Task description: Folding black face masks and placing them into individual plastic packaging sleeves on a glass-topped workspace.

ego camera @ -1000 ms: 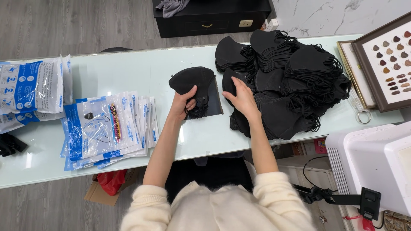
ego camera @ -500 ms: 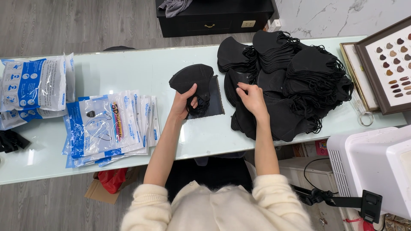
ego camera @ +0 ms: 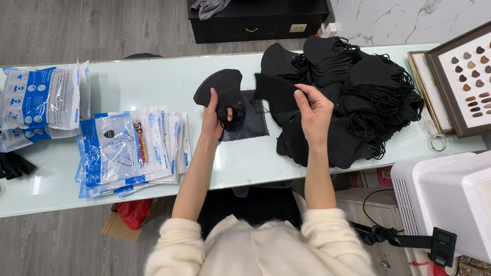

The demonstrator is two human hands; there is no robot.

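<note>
Head view: left hand [ego camera: 212,116] grip closed on black mask stack [ego camera: 221,92], right hand [ego camera: 313,110] pinching single mask [ego camera: 276,92].

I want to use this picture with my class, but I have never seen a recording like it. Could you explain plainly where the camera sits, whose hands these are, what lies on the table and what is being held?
The camera is worn on a person's head and looks straight down, so you see their own cream sleeves and two bare hands from above. There is no machine at work here.

The left hand grips a small stack of folded black face masks. The right hand pinches a single black mask lifted above the table, next to a big heap of black masks.

All of this is at a pale glass table. To the left lie fanned-out blue and clear plastic packets and fuller bags. At the right edge lies a framed board of brown colour samples.
</note>
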